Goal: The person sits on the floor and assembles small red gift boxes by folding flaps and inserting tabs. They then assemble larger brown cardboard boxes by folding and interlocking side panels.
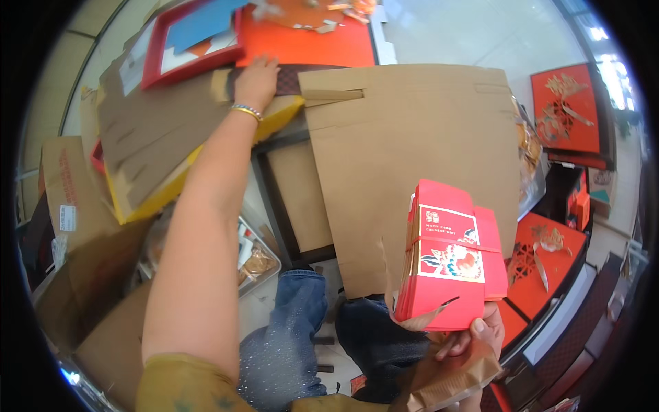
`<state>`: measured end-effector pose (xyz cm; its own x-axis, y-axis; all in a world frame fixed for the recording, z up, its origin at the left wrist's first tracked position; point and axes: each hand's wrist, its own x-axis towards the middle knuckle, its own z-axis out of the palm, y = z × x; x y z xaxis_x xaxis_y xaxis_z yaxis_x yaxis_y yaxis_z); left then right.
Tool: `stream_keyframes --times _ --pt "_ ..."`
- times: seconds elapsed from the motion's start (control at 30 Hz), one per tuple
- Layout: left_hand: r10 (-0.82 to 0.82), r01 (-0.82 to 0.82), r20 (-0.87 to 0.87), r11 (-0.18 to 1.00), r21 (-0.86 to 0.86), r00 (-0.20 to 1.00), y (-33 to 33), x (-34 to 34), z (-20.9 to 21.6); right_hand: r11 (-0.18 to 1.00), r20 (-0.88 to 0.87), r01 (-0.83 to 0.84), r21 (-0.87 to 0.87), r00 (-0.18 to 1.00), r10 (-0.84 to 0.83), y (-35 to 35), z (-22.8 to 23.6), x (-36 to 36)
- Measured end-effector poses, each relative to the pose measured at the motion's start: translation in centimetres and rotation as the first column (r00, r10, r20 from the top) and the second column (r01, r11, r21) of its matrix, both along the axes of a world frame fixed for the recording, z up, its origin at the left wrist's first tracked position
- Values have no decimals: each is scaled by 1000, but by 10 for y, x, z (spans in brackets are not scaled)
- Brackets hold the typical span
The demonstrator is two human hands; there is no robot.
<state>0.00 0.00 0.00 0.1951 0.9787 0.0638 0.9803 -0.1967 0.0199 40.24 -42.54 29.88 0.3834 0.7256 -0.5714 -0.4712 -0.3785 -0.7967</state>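
Observation:
My left hand (256,84) reaches far forward, with a bracelet at its wrist. Its fingers lie outstretched at the edge of a bright orange-red panel (309,41), next to a dark brown patterned strip (292,80). Close to my body at the right, my right hand (480,336) grips a bundle of red printed packets (449,254) by its lower corner. A thin red band runs across the bundle, and a pale label with a flower picture shows on top. Crumpled brown wrapping (456,378) hangs by that hand; whether the fingers hold it too is unclear.
A large flat cardboard sheet (412,130) lies ahead of my knees. Left of it are a brown, yellow-edged box (154,137) and a red frame (240,51). Orange-red decorated boxes (566,110) stand at the right. A plastic tray (271,275) holds small wrapped items.

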Motion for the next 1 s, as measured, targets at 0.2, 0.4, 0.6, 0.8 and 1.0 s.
stream_keyframes --times 0.2,0.4,0.6,0.8,1.0 --pt "15 173 686 964 -204 727 -139 93 93 995 -46 45 86 998 -41 -88 43 -11" --pt "405 392 699 613 -686 590 -390 130 138 940 -162 64 336 987 -9 -126 69 -27" --pt "761 767 551 113 -632 342 -440 68 215 944 155 -66 323 988 16 -133 106 -67" --pt "879 866 459 326 -379 -130 -448 84 310 884 179 -295 363 953 245 -132 124 -102" --pt "738 585 495 670 -456 -459 -500 48 377 772 189 -578 264 816 547 -177 170 -148"
